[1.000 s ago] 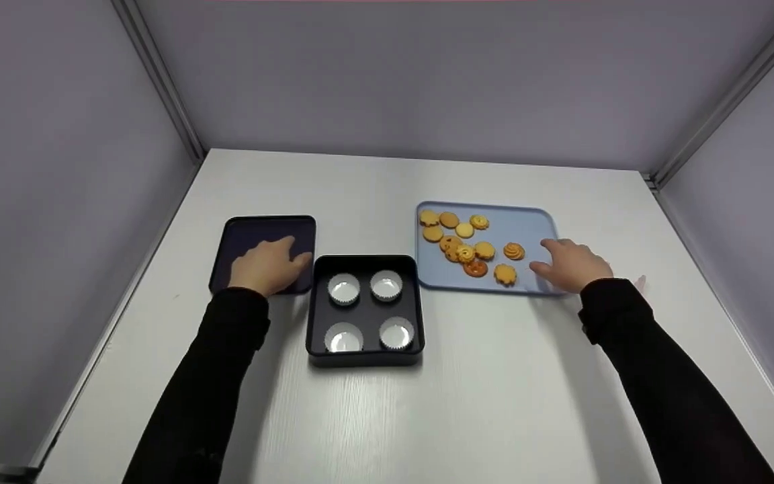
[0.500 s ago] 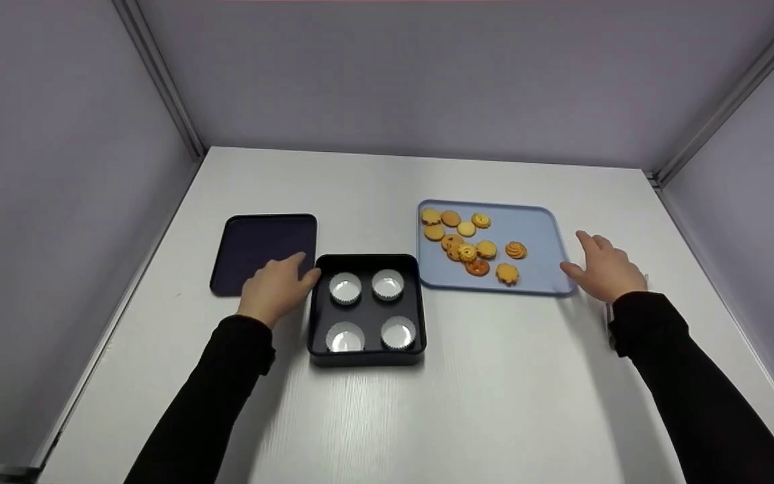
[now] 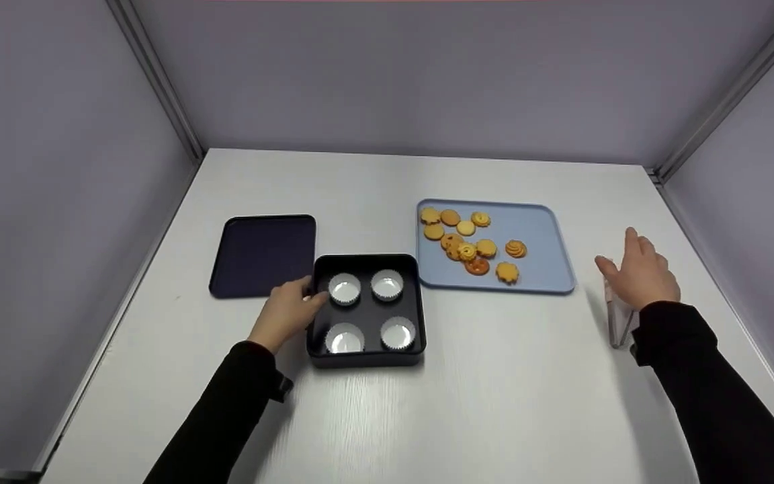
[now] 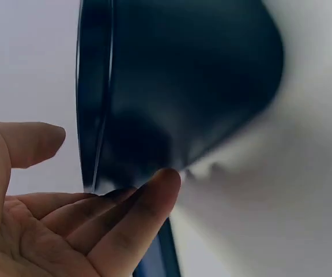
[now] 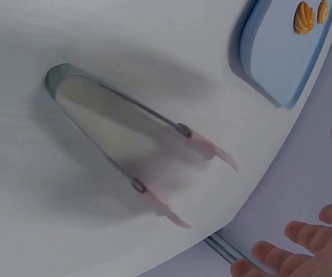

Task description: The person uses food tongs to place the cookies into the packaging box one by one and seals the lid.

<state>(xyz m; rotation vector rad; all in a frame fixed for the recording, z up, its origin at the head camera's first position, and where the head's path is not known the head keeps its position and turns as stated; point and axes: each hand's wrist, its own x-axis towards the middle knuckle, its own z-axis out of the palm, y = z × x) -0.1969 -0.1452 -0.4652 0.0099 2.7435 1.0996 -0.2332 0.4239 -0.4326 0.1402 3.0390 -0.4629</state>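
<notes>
A square black box [image 3: 368,359] holds several white fluted cups [image 3: 387,286]. At its left wall is my left hand [image 3: 286,312], thumb over the rim. In the left wrist view, fingers [image 4: 134,222] touch the outside of the box [image 4: 189,69], while the thumb stands apart from it. My right hand [image 3: 643,275] hovers over tongs [image 3: 619,319], fingers spread and holding nothing. The right wrist view shows the tongs [image 5: 57,76] lying spread on the table, pink tips away from a grey-green bend; the right hand [image 5: 304,248] is apart from them.
Behind the left hand lies a flat dark square tray [image 3: 265,255]. A light blue tray [image 3: 531,275] with several cookies [image 3: 467,252] sits right of the box. Walls [image 3: 400,81] enclose the white table [image 3: 481,403] at the back and sides.
My left hand has moved from over the dark tray toward me and right, to the box's left wall. My right hand has moved right, from the blue tray to above the tongs.
</notes>
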